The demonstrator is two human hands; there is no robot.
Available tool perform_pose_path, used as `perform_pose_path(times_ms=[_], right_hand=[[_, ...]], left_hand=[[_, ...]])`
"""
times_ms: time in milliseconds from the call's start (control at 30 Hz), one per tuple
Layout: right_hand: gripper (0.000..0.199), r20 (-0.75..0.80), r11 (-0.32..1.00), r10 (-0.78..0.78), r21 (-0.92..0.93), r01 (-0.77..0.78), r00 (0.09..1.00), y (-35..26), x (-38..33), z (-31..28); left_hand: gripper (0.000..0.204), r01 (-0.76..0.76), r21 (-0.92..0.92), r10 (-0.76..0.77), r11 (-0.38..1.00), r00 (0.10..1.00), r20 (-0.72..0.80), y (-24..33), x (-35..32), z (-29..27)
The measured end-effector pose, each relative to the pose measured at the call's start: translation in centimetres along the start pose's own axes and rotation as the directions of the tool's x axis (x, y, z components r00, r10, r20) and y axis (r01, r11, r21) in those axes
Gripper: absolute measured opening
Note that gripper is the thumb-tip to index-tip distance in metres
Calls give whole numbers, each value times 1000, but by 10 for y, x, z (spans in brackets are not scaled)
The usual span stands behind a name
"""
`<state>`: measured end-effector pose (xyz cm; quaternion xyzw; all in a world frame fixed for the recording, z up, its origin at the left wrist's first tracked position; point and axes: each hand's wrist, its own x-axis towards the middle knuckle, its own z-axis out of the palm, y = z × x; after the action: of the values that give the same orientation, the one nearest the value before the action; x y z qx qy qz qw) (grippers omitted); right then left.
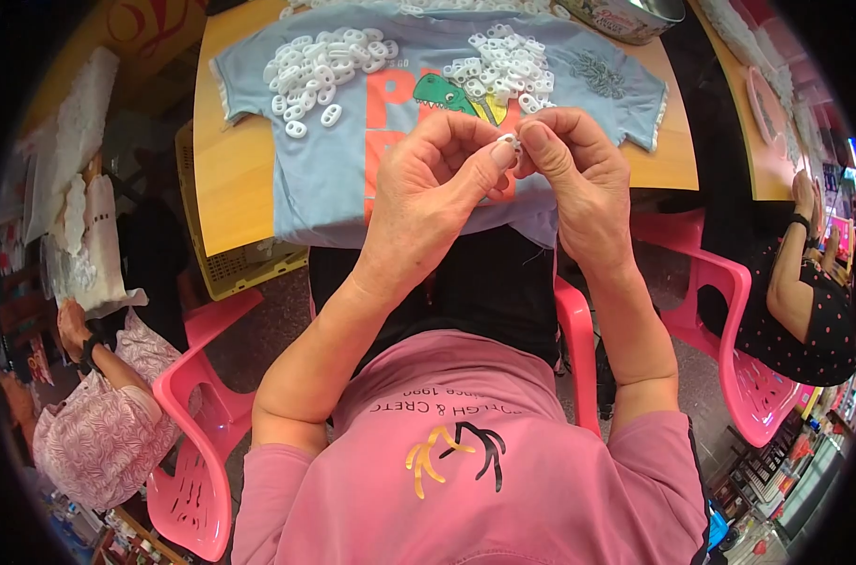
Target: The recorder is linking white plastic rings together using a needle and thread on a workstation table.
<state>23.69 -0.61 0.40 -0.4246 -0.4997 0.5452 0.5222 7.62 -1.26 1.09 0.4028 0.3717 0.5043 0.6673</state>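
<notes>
- Fingertips of both hands meet above the shirt's near part; the left hand (pixel 437 179) pinches a small white piece (pixel 507 139) between thumb and fingers, probably because a part so tiny leaves room for nothing broader.
- The right hand (pixel 578 169) has thumb and forefinger drawn together at that piece's edge, perhaps to steady it; whether they grip a second part, I cannot tell.
- Beyond the hands, two-holed white ovals (pixel 320 68) lie heaped on the left, other white pieces (pixel 505 68) on the right, and small grey parts (pixel 597 73) further right, apparently set apart so kinds stay unmixed and within reach.
- The blue shirt (pixel 320 179) lies spread over the bench (pixel 240 188), likely to stop pieces sliding.
</notes>
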Motion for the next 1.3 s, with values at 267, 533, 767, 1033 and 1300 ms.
perform_pose_path(times_ms=[267, 533, 767, 1033, 1300], right_hand=[[20, -6, 999, -22, -38, 21, 1000, 3, 1, 2], [21, 4, 1000, 19, 24, -19, 1000, 2, 0, -1], [20, 33, 999, 28, -32, -27, 999, 1, 0, -2], [17, -49, 998, -5, 67, 8, 999, 2, -8, 14], [16, -63, 996, 7, 85, -2, 998, 5, -6, 18]], left_hand=[[18, -23, 33, 23, 999, 1000, 16, -3, 0, -5], [19, -22, -3, 22, 1000, 999, 26, -6, 2, -3], [19, -41, 35, 40, 999, 999, 27, -5, 2, -2], [15, -98, 68, 104, 993, 991, -86, -4, -4, 7], [13, -146, 86, 156, 986, 981, -118, -8, 1, 4]])
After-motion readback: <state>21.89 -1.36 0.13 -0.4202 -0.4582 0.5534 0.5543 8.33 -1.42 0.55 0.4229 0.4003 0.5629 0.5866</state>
